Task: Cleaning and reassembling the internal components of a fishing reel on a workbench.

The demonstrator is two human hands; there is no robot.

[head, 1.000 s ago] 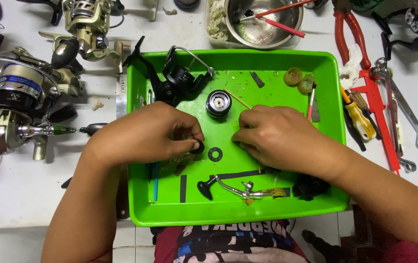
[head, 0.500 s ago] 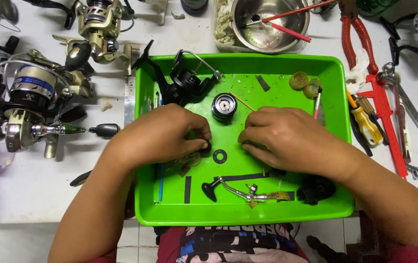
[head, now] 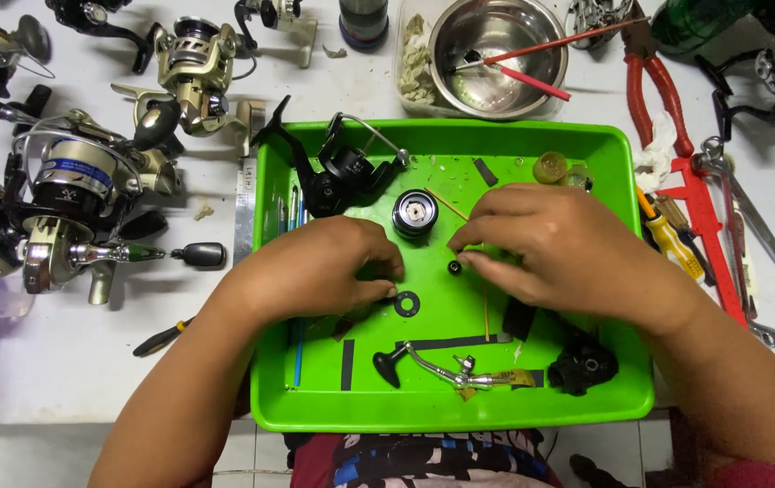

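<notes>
A green tray is set on a white tabletop, and both hands are held over its middle. The left hand is curled, its fingertips pinched together just beside a flat black washer lying on the tray floor. The right hand is curled too, and a small black ring-shaped part is pinched between its thumb and forefinger. Just beyond the hands a round black spool stands, with a black reel body to its left. A silver reel handle is laid at the near side of the tray. Several fishing reels are gathered on the tabletop at the left; red pliers and a metal bowl are placed at the far right.
</notes>
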